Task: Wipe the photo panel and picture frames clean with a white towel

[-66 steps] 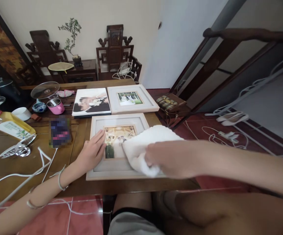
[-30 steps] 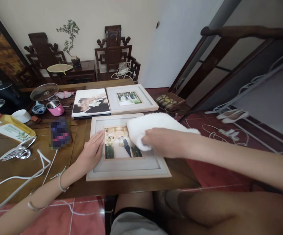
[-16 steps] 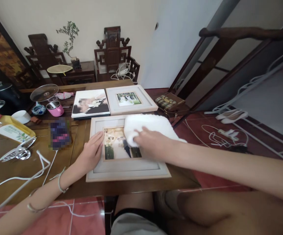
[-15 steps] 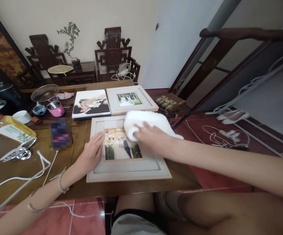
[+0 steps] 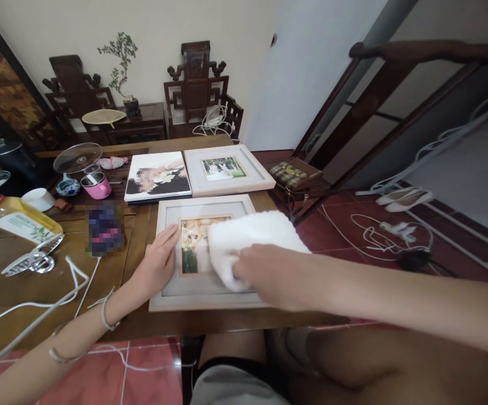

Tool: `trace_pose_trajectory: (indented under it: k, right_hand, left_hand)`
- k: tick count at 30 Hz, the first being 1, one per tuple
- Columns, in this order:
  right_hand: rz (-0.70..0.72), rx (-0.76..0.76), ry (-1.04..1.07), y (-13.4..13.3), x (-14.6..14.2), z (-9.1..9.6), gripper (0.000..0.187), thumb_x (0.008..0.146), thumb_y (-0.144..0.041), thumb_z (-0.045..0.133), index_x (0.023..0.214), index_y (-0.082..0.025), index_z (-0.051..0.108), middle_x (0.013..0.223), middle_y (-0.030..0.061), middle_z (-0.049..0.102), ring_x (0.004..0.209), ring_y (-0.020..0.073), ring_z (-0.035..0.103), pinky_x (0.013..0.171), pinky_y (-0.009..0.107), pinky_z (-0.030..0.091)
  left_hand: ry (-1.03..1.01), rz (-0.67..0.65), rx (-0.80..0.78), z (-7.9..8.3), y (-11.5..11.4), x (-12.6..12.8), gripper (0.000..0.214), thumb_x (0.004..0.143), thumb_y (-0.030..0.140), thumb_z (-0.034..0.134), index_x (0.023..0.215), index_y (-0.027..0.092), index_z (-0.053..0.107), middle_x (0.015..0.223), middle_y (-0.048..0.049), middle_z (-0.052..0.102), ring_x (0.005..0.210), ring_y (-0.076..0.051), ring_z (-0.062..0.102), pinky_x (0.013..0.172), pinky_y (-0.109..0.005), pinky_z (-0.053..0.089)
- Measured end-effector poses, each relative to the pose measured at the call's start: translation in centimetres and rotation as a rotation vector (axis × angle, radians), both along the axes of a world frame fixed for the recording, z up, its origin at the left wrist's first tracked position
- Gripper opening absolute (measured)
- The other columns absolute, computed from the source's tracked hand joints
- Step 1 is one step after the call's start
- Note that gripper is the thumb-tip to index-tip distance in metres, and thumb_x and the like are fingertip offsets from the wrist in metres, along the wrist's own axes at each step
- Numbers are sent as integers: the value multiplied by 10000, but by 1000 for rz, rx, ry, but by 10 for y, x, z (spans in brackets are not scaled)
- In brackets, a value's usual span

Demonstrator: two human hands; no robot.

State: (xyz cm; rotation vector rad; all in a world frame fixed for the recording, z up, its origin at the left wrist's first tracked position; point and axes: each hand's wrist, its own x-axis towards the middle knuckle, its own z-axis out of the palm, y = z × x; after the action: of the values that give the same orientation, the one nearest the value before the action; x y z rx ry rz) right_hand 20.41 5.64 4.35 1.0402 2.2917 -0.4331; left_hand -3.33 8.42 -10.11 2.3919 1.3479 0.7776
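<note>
A pale wooden picture frame (image 5: 210,301) with a small wedding photo (image 5: 190,260) in its middle lies flat near the table's front edge. My left hand (image 5: 161,261) rests on the frame's left side, fingers stretched out beside the photo. In my right hand (image 5: 264,275) is a folded white towel (image 5: 254,233), pressed on the frame's glass. The towel covers the right part of the photo and the frame's right side. Behind this frame lie a second framed photo (image 5: 252,179) and a photo album (image 5: 159,194) with a couple on its cover.
On the wooden table (image 5: 134,326) at left are an oil bottle (image 5: 19,219), metal scissors (image 5: 36,259), a pink cup (image 5: 97,185), a blurred-out device (image 5: 103,230) and white cables (image 5: 36,306). A plaid bag (image 5: 292,173) and a chair (image 5: 379,90) stand at right.
My right hand has moved the towel toward me, from the photo's upper right down over its lower right. The left hand has stayed in place.
</note>
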Motion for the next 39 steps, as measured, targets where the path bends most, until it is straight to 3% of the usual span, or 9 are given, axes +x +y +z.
trace_pose_trajectory:
  k: [3, 6, 10, 14, 20, 26, 33, 36, 39]
  right_hand:
    - [-40, -155, 51, -24, -2, 18, 232, 743, -39, 547, 868, -136, 717, 887, 134, 688, 777, 249, 668, 524, 284, 362]
    - [-64, -163, 71, -32, -2, 19, 264, 726, -23, 550, 899, -139, 712, 915, 134, 688, 793, 256, 673, 538, 286, 379]
    - [-43, 23, 81, -21, 1, -5, 380, 746, -4, 525, 1075, -132, 667, 1090, 173, 662, 951, 295, 659, 700, 337, 493]
    - [-13, 318, 68, 12, 8, -30, 525, 765, 12, 510, 1262, -149, 562, 1435, 211, 452, 1227, 377, 506, 771, 401, 542]
    - [-56, 547, -6, 67, 20, -38, 562, 808, 58, 442, 1331, -138, 503, 1570, 199, 244, 1345, 426, 346, 778, 445, 562]
    - [-25, 472, -44, 47, 12, -37, 438, 805, 57, 489, 1162, -139, 650, 1437, 226, 462, 1183, 365, 558, 769, 413, 547]
    - [163, -56, -19, -14, -5, 2, 334, 627, 16, 690, 923, -137, 712, 1014, 131, 701, 832, 261, 699, 608, 297, 455]
    - [135, 35, -21, -17, -4, 5, 389, 645, 14, 695, 999, -146, 701, 1022, 126, 709, 840, 258, 700, 575, 292, 447]
    - [82, 339, -21, -2, 1, 1, 378, 779, 24, 575, 1090, -159, 685, 1198, 168, 663, 892, 253, 690, 603, 297, 467]
  left_hand:
    - [-7, 8, 4, 0, 0, 2, 481, 943, 168, 355, 1412, 161, 461, 1471, -132, 446, 1380, -250, 394, 1151, -494, 325]
    - [-14, 14, 12, 0, 0, 5, 474, 945, 181, 360, 1406, 160, 469, 1465, -129, 456, 1376, -246, 402, 1154, -479, 325]
    - [5, 21, 16, 2, 0, 7, 460, 959, 235, 366, 1387, 117, 485, 1447, -153, 471, 1366, -254, 416, 1150, -476, 334]
    - [19, 35, 15, 3, -1, 5, 457, 965, 241, 357, 1388, 121, 482, 1447, -151, 473, 1359, -259, 426, 1141, -484, 347]
    - [17, 42, 29, 1, 3, 5, 453, 963, 234, 360, 1379, 113, 491, 1452, -159, 464, 1363, -258, 423, 1149, -462, 344]
    - [33, 22, 56, -2, 7, 6, 450, 961, 217, 364, 1387, 137, 484, 1448, -150, 472, 1359, -260, 428, 1142, -476, 352]
    - [37, 22, 71, -1, 5, 5, 452, 952, 204, 361, 1369, 94, 499, 1438, -178, 475, 1355, -270, 432, 1140, -469, 361]
    - [46, 23, 74, 0, 4, 5, 450, 950, 206, 365, 1369, 119, 503, 1438, -160, 480, 1351, -267, 439, 1140, -467, 362]
    - [47, 37, 92, -2, 5, 4, 449, 944, 208, 375, 1368, 140, 508, 1423, -144, 501, 1335, -259, 460, 1134, -463, 373]
